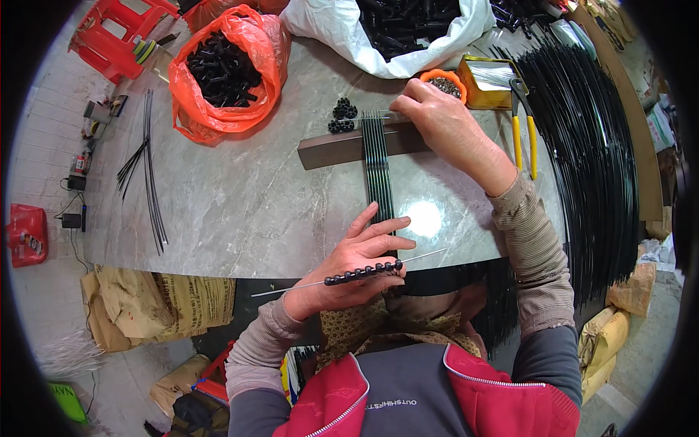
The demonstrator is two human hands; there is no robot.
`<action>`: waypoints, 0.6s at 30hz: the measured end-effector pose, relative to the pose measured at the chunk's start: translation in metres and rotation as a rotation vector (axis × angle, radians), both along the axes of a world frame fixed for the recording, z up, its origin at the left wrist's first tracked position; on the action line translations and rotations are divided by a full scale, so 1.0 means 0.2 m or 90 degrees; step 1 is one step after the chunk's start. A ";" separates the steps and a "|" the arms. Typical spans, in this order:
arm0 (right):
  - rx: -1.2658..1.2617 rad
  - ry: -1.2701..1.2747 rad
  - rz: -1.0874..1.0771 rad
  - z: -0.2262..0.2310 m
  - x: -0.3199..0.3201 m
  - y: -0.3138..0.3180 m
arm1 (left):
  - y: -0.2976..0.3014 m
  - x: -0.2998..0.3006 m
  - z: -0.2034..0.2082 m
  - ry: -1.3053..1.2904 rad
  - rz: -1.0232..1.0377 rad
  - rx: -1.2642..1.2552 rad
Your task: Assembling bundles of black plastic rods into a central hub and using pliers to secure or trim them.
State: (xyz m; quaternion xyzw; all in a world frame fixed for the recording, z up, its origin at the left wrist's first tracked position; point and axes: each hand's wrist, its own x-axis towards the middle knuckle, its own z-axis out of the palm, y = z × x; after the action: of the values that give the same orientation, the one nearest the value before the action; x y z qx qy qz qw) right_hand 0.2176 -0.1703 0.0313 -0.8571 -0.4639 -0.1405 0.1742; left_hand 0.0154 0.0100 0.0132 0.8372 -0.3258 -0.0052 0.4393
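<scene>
My left hand (357, 264) grips a flat row of thin black rods (377, 171), its upper fingers stretched over them. A thin metal wire strung with black beads (364, 272) lies across this hand near the thumb. The far ends of the rods rest on a brown bar (328, 151). There my right hand (444, 120) pinches a thin silvery wire (375, 116) that crosses the rod tips. Whether the wire passes through the tips is too small to tell. A cluster of small black round pieces (343, 115) sits just left of the tips.
Behind stand an orange bag (273, 80) and a white sack (331, 33), both holding black parts. An orange dish (461, 80), a yellow tin (488, 97) and yellow-handled pliers (532, 146) lie right, beside a large black rod bundle (590, 160). Some loose rods (151, 175) lie left.
</scene>
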 end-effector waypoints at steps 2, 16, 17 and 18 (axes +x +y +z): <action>0.012 -0.002 0.009 0.00 0.00 0.00 | 0.00 0.00 0.00 0.002 -0.001 0.000; 0.012 -0.004 0.013 0.00 0.01 0.00 | 0.00 0.00 0.00 -0.002 -0.003 -0.002; 0.016 -0.010 0.014 0.00 0.01 0.00 | 0.00 0.00 0.00 -0.003 -0.003 -0.003; 0.016 -0.011 0.014 0.00 0.01 0.00 | 0.00 0.00 0.01 -0.002 -0.004 -0.003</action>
State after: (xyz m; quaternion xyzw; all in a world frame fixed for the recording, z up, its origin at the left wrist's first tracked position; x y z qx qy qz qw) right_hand 0.2188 -0.1713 0.0311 -0.8485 -0.4730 -0.1514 0.1825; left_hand 0.0162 0.0098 0.0144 0.8353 -0.3290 -0.0041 0.4405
